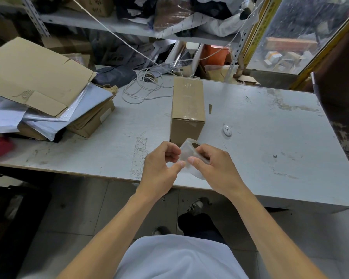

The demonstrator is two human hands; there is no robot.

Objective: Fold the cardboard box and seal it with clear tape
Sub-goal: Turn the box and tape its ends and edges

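A: Hands first, both sitting close together over the near edge of the table [270,121]. What are they doing?

B: The right hand [216,168] is gripping the clear tape roll [186,156], fingers curled through its core. The left hand [161,168] is pinching at the roll's face with thumb and fingertips; whether a loose end is lifting, I cannot tell, the tape being see-through.

A: And the cardboard box [187,109]?

B: One, standing closed just beyond the hands, glossy tape strips running along its top seam and down the near face. Its contents are hidden.

A: Anything beside it?

B: One small white round object [227,130] is lying to its right; what it is, I cannot make out. One white cable [141,89] is coiling behind on the left.

A: Further off?

B: A pile at the far left: a flattened carton [34,73] leaning over grey bags [73,109], cut off by the frame. Behind, a shelf [117,25] is holding jumbled bundles, too cluttered to count.
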